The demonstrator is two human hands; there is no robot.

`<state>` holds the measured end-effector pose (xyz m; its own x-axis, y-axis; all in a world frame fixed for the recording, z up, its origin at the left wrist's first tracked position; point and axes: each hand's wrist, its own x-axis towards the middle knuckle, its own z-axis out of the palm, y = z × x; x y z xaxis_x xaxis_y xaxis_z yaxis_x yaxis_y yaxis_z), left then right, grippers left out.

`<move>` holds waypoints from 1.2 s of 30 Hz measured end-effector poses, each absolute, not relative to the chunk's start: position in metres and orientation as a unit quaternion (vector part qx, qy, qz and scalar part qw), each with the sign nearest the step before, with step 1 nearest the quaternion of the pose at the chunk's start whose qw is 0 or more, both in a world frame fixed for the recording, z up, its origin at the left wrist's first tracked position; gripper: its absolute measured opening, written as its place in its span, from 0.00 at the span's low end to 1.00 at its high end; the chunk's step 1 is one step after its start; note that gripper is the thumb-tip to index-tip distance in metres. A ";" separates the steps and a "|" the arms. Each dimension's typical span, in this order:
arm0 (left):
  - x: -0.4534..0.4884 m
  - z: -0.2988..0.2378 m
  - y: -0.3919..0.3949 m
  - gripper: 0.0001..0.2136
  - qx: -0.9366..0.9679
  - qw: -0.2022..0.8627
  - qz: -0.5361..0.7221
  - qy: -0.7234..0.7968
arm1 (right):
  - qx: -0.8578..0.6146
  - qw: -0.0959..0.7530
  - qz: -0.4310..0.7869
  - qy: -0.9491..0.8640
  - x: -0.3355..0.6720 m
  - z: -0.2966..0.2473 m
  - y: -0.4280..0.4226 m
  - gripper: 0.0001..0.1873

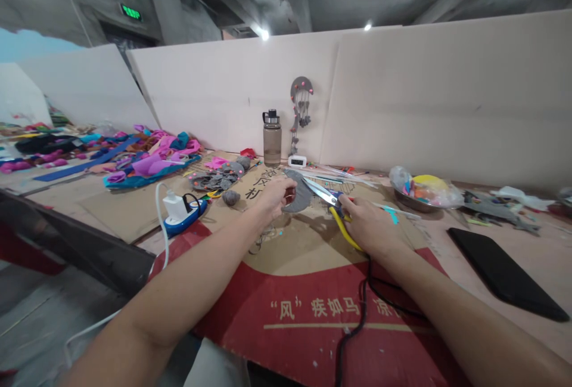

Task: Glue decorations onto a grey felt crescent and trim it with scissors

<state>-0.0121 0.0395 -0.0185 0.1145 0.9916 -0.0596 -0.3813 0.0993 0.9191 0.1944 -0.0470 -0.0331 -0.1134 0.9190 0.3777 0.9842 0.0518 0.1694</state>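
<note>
Near the middle of the table, my left hand (277, 197) is closed on the edge of a grey felt piece (300, 195) with a rounded outline. My right hand (363, 220) grips a pair of scissors (343, 233) with a yellow handle. Their silver blades point left toward the felt, with the tips close to its upper right edge; whether they touch it I cannot tell. Beneath both hands lies a printed cardboard sheet (286, 262). Thin loops of cord or wire (263, 239) lie below my left wrist.
Grey felt pieces with pink dots (218, 177) and a water bottle (272, 139) stand behind. A blue power strip (185, 217) sits left. To the right are a bowl (417, 199) and a black phone (504, 271). A black cord (364, 291) crosses the cardboard.
</note>
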 end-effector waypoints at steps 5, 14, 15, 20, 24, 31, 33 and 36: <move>-0.012 -0.019 0.039 0.06 0.384 0.636 0.547 0.386 | -0.658 0.080 -0.207 -0.720 0.195 -0.035 -0.047 0.18; -0.015 -0.020 0.047 0.05 0.379 0.647 0.525 0.402 | -0.650 0.084 -0.203 -0.728 0.194 -0.038 -0.042 0.18; -0.015 -0.020 0.047 0.05 0.384 0.647 0.524 0.400 | -0.651 0.097 -0.194 -0.727 0.195 -0.039 -0.041 0.17; -0.015 -0.022 0.047 0.07 0.407 0.645 0.523 0.379 | -0.651 0.165 -0.128 -0.730 0.197 -0.040 -0.041 0.16; -0.015 -0.019 0.044 0.08 0.412 0.642 0.531 0.369 | -0.665 0.176 -0.114 -0.717 0.195 -0.039 -0.041 0.19; -0.012 -0.018 0.037 0.07 0.434 0.638 0.526 0.357 | -0.654 0.143 -0.163 -0.725 0.194 -0.041 -0.043 0.17; -0.011 -0.020 0.037 0.06 0.442 0.637 0.526 0.350 | -0.650 0.133 -0.168 -0.729 0.194 -0.041 -0.044 0.16; -0.011 -0.022 0.038 0.06 0.450 0.633 0.524 0.349 | -0.649 0.116 -0.171 -0.732 0.193 -0.041 -0.044 0.16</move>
<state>-0.0108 0.0383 -0.0223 0.2072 0.9778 0.0302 -0.3495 0.0451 0.9359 0.1933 -0.0444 -0.0407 -0.1296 0.9109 0.3917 0.9902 0.0984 0.0987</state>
